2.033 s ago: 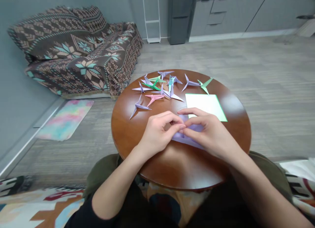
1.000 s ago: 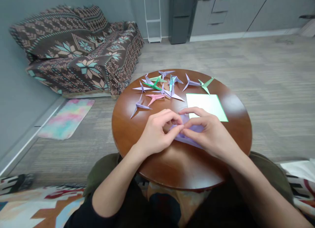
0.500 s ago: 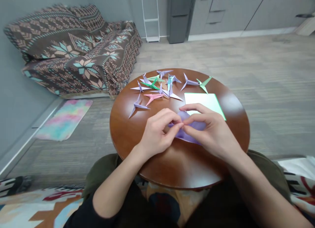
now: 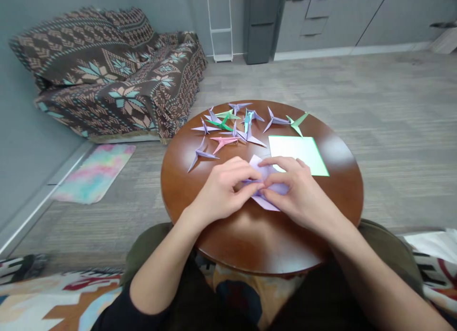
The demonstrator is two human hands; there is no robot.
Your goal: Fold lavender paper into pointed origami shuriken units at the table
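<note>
A sheet of purple origami paper point(image 4: 270, 203), partly folded, is between my hands above the near middle of the table. My left hand point(image 4: 232, 185) pinches its left part with thumb and index finger. From the other side my right hand point(image 4: 294, 185) grips it, thumb and fingertips meeting those of the left. The fingers cover the paper's centre, so the crease there is hidden. Just beyond my right hand lies a stack of square paper point(image 4: 303, 152), pale on top with a green edge.
Several folded paper cranes point(image 4: 224, 141) in purple, green and pink stand at the far left of the round wooden table point(image 4: 250, 245). A draped sofa point(image 4: 124, 93) is beyond to the left, with a pastel mat point(image 4: 96, 174) on the floor. Grey cabinets point(image 4: 332, 21) line the back.
The purple paper has turned and bent between my fingers; a pointed corner now shows above my left fingertips. My right hand has shifted slightly left.
</note>
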